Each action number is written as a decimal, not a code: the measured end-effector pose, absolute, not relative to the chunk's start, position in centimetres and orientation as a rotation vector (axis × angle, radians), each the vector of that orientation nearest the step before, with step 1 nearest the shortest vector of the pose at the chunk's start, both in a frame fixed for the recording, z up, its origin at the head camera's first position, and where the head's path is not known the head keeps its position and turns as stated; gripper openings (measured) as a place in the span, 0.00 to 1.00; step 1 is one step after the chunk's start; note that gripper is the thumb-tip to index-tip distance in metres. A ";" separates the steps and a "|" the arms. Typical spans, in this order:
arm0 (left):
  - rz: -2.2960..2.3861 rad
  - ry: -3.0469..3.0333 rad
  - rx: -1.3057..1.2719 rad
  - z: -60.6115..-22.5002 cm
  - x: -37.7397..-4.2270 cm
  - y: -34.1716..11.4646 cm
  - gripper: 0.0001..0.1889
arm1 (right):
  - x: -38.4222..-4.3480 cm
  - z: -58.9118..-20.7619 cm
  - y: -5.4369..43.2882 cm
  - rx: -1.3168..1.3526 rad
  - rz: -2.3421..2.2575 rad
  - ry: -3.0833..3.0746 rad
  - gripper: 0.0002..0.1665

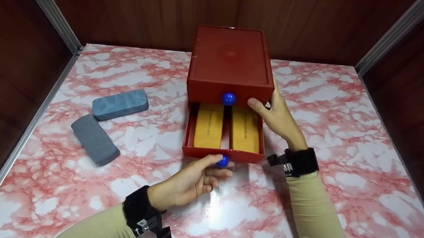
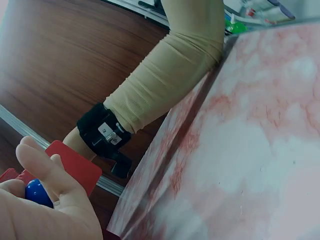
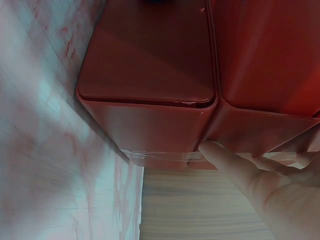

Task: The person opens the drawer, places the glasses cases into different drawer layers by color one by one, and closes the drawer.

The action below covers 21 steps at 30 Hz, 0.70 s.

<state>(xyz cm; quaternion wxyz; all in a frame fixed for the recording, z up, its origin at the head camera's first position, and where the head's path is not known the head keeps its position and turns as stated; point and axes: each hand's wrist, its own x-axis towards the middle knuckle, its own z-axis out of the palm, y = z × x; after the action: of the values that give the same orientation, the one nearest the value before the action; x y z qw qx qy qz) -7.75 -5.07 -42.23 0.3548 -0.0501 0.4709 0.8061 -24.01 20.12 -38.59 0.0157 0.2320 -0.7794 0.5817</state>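
A red two-drawer box [image 1: 231, 59] stands at the back middle, its lower drawer [image 1: 223, 155] pulled out toward me. Two yellow blocks [image 1: 208, 127] with printed lettering lie side by side in that drawer. My left hand [image 1: 185, 186] pinches the drawer's blue knob [image 1: 223, 161] between thumb and forefinger, the other fingers loosely bent below. At the box's right side my right hand [image 1: 283, 120] holds the front corner, thumb on the upper drawer's front beside its blue knob [image 1: 228, 98]. In the right wrist view, the right hand [image 3: 270, 187] rests along the red side wall.
To the left, a blue-grey block [image 1: 120, 104] and a dark grey block [image 1: 95, 140] lie on the pink-and-white marbled table [image 1: 338, 181], their ends close together. Dark wood-look panels [image 1: 141, 15] enclose the back and sides, with metal strips [image 1: 52, 17] at the corners.
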 end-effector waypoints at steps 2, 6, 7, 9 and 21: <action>2.105 1.178 -0.138 -42.3 -7.7 -5.0 0.25 | -24.0 -38.6 20.1 0.727 1.797 -2.426 0.46; 2.137 1.141 -0.144 -42.5 -7.7 -4.8 0.25 | -24.1 -38.6 20.1 0.730 1.802 -2.425 0.47; 2.144 1.132 -0.146 -42.4 -7.8 -4.8 0.24 | -24.1 -38.6 20.1 0.732 1.801 -2.426 0.48; 2.152 1.124 -0.141 -42.4 -7.8 -4.7 0.23 | -24.1 -38.5 20.1 0.734 1.812 -2.425 0.48; 2.208 1.125 -0.166 -42.1 -9.1 -4.3 0.21 | -23.9 -38.5 20.1 0.722 1.824 -2.433 0.48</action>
<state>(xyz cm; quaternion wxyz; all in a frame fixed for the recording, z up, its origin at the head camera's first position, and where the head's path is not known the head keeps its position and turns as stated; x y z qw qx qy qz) -9.08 -4.26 -42.06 0.3232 -0.0634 0.4288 0.8412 -23.90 20.13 -38.52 0.0081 0.2310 -0.7784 0.5837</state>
